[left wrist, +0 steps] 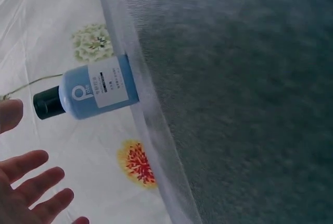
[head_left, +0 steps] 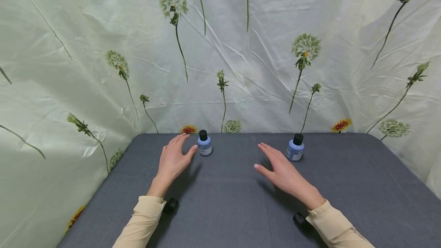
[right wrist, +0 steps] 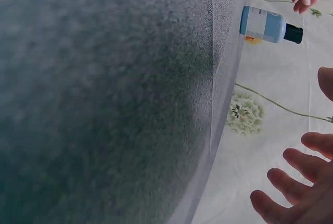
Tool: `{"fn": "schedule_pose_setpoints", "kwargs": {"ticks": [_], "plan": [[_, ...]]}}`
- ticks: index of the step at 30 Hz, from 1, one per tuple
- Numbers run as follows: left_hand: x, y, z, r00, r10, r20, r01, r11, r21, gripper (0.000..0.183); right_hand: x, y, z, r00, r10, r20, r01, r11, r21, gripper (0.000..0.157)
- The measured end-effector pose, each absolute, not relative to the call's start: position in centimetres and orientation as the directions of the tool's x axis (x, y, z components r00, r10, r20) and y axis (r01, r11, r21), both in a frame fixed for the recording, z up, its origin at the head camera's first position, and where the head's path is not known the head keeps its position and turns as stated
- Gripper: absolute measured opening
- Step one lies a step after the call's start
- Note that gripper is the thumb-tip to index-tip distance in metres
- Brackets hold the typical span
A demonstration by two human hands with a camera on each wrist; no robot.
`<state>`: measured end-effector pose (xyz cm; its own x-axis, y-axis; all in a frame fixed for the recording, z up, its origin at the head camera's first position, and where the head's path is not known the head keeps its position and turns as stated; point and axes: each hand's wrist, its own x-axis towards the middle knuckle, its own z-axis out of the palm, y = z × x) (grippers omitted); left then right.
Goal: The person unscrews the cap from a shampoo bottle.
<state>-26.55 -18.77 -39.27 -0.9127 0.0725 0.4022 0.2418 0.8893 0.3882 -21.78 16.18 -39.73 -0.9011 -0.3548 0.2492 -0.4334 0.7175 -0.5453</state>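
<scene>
Two small blue bottles with black caps and white labels stand upright on the dark table. In the head view my left hand [head_left: 175, 160] is beside the left bottle [head_left: 205, 145], thumb toward it, fingers spread. The left wrist view shows that bottle [left wrist: 99, 87] with the fingertips [left wrist: 36, 182] near its cap and nothing held. My right hand [head_left: 286, 173] hovers to the left of and nearer than the right bottle [head_left: 295, 148], its fingers extended and holding nothing. In the right wrist view the left bottle [right wrist: 265, 24] appears beyond the spread right fingers [right wrist: 296, 177].
A grey cloth covers the table [head_left: 227, 209]. Behind it and along the left side hangs a white curtain [head_left: 220, 49] printed with dandelions and other flowers. Dark wrist devices, such as the one under the left sleeve [head_left: 170, 206], sit at both cuffs.
</scene>
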Motion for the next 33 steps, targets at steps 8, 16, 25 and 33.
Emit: {"fn": "schedule_pose_setpoints", "kwargs": {"ticks": [8,16,25,33], "plan": [[-27.5,-19.7,-39.5,-0.938,-0.017,0.347,0.227,0.726,0.649,0.056,-22.9,14.9,-39.6,-0.919,-0.334,0.208,-0.389,0.688,-0.613,0.073],[-28.3,-20.8,-40.0,-0.942,-0.083,0.325,0.208,0.615,0.761,0.051,-23.9,13.7,-39.3,-0.942,-0.284,0.179,-0.329,0.667,-0.669,0.07],[-29.1,-21.6,-39.7,-0.961,-0.035,0.274,0.215,0.528,0.821,0.054,-24.8,12.3,-39.5,-0.949,-0.266,0.17,-0.302,0.606,-0.736,0.066],[-30.1,-21.9,-39.7,-0.959,0.029,0.281,0.261,0.473,0.841,0.055,-25.7,11.2,-39.8,-0.954,-0.257,0.151,-0.272,0.541,-0.796,0.062]]}}
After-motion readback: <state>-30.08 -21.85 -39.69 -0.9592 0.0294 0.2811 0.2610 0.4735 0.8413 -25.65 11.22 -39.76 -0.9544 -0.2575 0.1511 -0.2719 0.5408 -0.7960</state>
